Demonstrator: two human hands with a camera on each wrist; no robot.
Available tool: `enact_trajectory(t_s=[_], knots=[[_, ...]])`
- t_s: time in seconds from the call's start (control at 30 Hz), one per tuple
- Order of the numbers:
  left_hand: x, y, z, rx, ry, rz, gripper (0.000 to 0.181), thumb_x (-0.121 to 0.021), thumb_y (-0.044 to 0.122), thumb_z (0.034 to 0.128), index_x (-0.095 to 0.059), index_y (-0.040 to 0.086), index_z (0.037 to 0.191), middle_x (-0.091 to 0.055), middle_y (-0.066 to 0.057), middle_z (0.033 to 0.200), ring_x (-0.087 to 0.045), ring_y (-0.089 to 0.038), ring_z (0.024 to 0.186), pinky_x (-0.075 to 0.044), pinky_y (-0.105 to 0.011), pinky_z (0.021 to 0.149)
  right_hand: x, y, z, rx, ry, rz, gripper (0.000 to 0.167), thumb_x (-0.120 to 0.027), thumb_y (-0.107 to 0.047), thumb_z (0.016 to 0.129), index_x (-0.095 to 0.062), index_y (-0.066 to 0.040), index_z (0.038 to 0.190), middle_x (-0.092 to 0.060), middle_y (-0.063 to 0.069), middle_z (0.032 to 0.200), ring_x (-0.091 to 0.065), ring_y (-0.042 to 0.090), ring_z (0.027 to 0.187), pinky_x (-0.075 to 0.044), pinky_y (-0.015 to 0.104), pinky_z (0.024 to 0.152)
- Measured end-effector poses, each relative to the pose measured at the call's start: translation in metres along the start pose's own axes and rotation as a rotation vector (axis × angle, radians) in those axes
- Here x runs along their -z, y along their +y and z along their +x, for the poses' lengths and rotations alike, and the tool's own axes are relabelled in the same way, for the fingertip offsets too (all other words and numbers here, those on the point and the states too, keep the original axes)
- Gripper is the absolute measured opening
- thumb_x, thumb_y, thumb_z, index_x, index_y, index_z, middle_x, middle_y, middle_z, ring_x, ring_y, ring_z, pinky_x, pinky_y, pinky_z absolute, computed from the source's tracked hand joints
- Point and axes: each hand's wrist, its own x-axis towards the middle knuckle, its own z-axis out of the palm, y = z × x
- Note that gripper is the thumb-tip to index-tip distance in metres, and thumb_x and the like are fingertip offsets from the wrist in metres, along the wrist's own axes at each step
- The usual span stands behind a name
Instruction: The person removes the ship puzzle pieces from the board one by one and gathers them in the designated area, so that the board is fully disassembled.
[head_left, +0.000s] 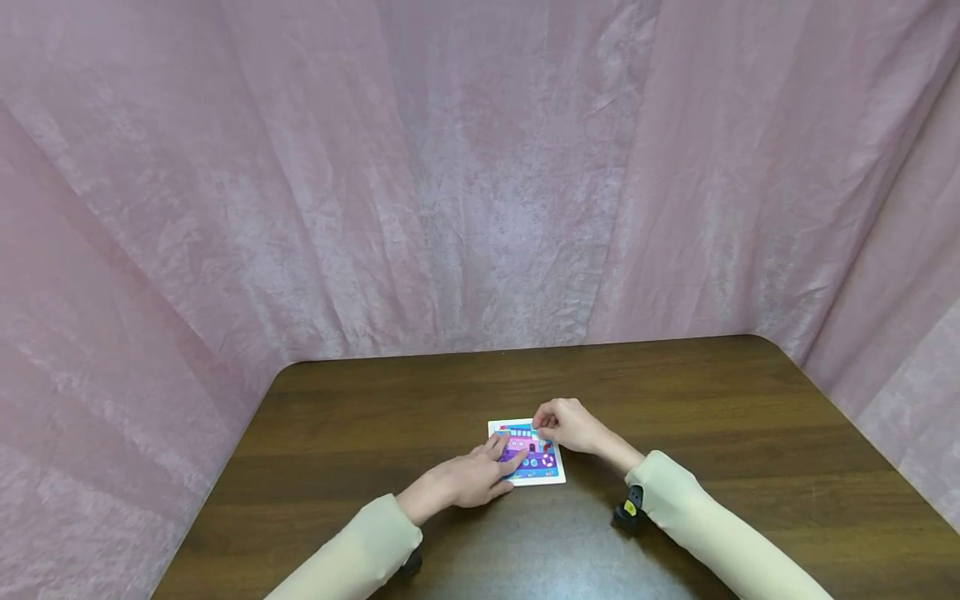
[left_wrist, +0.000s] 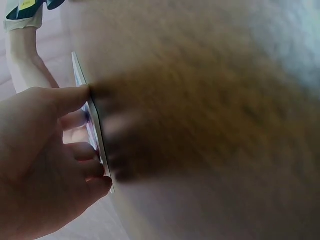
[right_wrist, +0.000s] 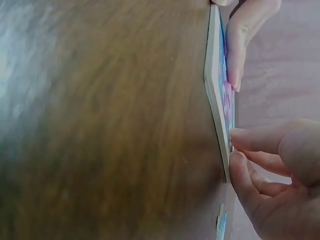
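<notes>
A flat picture puzzle (head_left: 537, 472) with a white border and a pink, purple and blue ship lies on the table. My left hand (head_left: 474, 477) rests across its left side with fingers spread; in the left wrist view the thumb (left_wrist: 75, 99) is at the board's near edge. Over the upper right corner, my right hand (head_left: 572, 425) bends its fingers, thumb and forefinger close together at the picture surface. They seem to pinch a small puzzle piece, mostly hidden by the fingertips. The right wrist view shows the board (right_wrist: 215, 90) edge-on, with the right hand (right_wrist: 285, 175) at one end.
Beneath everything is a brown wooden table (head_left: 360, 417) with rounded far corners. Pink curtains (head_left: 480, 183) hang behind and at the sides. A small light-blue item (right_wrist: 221, 222) with a pale edge shows beyond the board in the right wrist view.
</notes>
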Motion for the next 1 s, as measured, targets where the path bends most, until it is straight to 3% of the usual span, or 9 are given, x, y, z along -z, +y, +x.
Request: enact_trajectory(t_s=[0.5,0.83,1.0], knots=[[0.0002,0.0018,0.0001,0.008,0.005,0.007,0.056,-0.048,0.039,0.1006,-0.028,0.030,0.153,-0.018,-0.015,0.161,-0.022,-0.030,0.148,-0.036,-0.045,0.113,-0.0059,-0.0019,0.0026,-0.037,0.029,-0.019,0.004,-0.071,-0.003,0.083,-0.067,-0.004,0.081,-0.063,0.000,0.073,-0.053,0.005,0.067,-0.045,0.019,0.061],[-0.0017,0.0008,0.0002,0.002,-0.015,-0.003,0.056,-0.044,0.038,0.1019,-0.025,0.029,0.154,-0.015,-0.016,0.162,-0.018,-0.031,0.149,-0.034,-0.045,0.114,-0.0043,0.0014,0.0014,-0.073,0.014,0.114,0.004,-0.069,-0.005,0.085,-0.066,-0.004,0.083,-0.063,0.001,0.072,-0.053,0.005,0.065,-0.044,0.019,0.058],[-0.0024,0.0010,-0.0005,0.003,-0.025,-0.002,0.056,-0.041,0.038,0.1031,-0.022,0.028,0.155,-0.012,-0.016,0.162,-0.015,-0.030,0.150,-0.033,-0.045,0.115,-0.0022,0.0011,0.0013,-0.148,0.023,0.297,0.003,-0.066,-0.002,0.085,-0.065,0.001,0.086,-0.069,0.010,0.073,-0.060,0.009,0.064,-0.049,0.022,0.059]])
